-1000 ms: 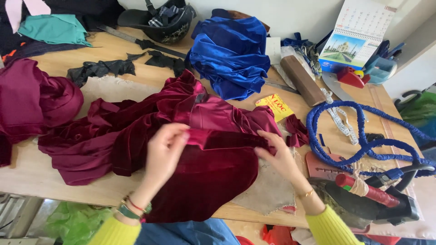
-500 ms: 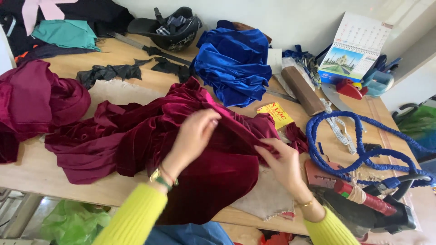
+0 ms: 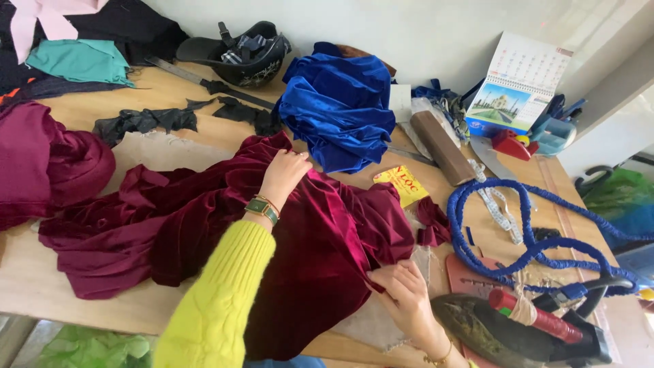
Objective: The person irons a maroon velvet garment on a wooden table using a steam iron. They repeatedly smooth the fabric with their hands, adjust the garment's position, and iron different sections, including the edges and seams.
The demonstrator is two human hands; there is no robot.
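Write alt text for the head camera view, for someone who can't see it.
A person's left hand and right hand spread dark red velvet fabric over a wooden worktable. Bundled blue velvet cloth, a coiled blue cord and a black helmet lie nearby.

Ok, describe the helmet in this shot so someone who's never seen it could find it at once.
Start at the wooden table and go to its far edge by the white wall. Left of the heap of blue velvet lies the black helmet, upside down, straps showing inside. It is the only hard, rounded thing among soft fabric piles.
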